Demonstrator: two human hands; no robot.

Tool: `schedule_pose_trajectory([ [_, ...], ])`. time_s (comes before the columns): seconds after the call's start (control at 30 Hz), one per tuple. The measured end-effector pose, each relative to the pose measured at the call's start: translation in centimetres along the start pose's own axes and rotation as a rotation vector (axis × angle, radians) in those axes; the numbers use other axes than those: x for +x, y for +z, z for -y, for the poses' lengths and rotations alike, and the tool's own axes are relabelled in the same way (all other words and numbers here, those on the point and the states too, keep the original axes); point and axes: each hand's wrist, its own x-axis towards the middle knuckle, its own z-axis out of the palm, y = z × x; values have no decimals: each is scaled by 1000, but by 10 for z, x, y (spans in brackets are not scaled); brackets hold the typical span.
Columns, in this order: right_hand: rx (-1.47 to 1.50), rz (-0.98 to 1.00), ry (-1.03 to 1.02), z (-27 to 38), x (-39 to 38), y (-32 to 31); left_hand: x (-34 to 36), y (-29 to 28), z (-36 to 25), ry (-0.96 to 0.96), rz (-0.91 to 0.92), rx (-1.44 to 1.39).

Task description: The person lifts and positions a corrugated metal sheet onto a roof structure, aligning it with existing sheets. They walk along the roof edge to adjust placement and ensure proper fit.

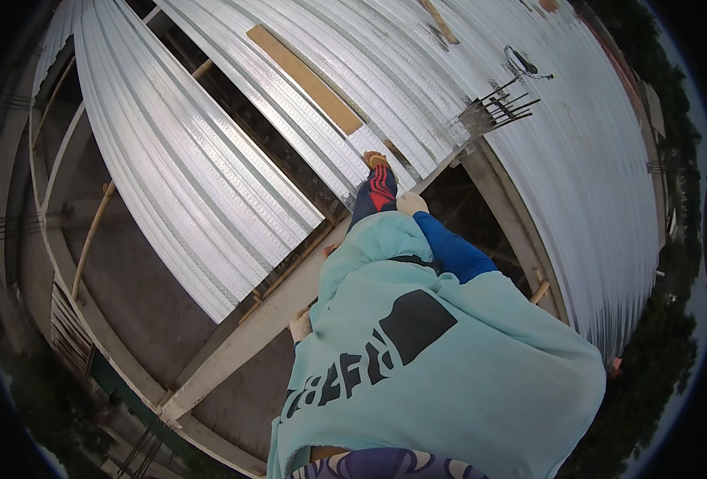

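Note:
My right hand [412, 203], in a pale glove below a blue sleeve, rests near the end of the corrugated metal sheet [425, 144], beside my dark, red-striped leg [381, 184]; its fingers are not clearly visible. My left hand [300, 324], also pale-gloved, is mostly behind my mint-coloured top [449, 351], near the concrete beam [266, 315]; what it touches is hidden. My sandalled foot [376, 160] stands on the sheet, and part of another foot [329, 251] shows by the beam.
Open gaps between beams and sheets [178, 191] show a dark level below. A cardboard-coloured strip [304, 78] lies on the sheets. Steel bars [505, 108] and a loop of wire [521, 64] project at the right. Wooden poles [90, 235] cross the left gap; trees border the roof.

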Motion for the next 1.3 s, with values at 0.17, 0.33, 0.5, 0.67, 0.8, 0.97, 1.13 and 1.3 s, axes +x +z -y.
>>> schedule_pose_trajectory([
  [0.17,-13,-40,-20,-7,5,10,-16,7,-46,-53,-53,-195],
  [0.33,-127,-39,-114,-21,8,12,6,10,-23,-17,-53,-168],
  [0.5,-241,61,-225,-6,15,5,21,13,4,37,-39,-166],
  [0.67,-176,-20,-166,2,32,-10,24,37,12,82,-96,-113],
  [0.8,-185,21,-209,27,32,-20,19,42,21,72,-124,-35],
  [0.97,-243,74,-215,42,22,-29,6,41,23,14,-134,-60],
  [1.13,-225,64,-198,39,24,-27,8,37,38,54,-183,-55],
  [1.3,-231,68,-191,45,22,-25,29,37,63,60,-189,-167],
])
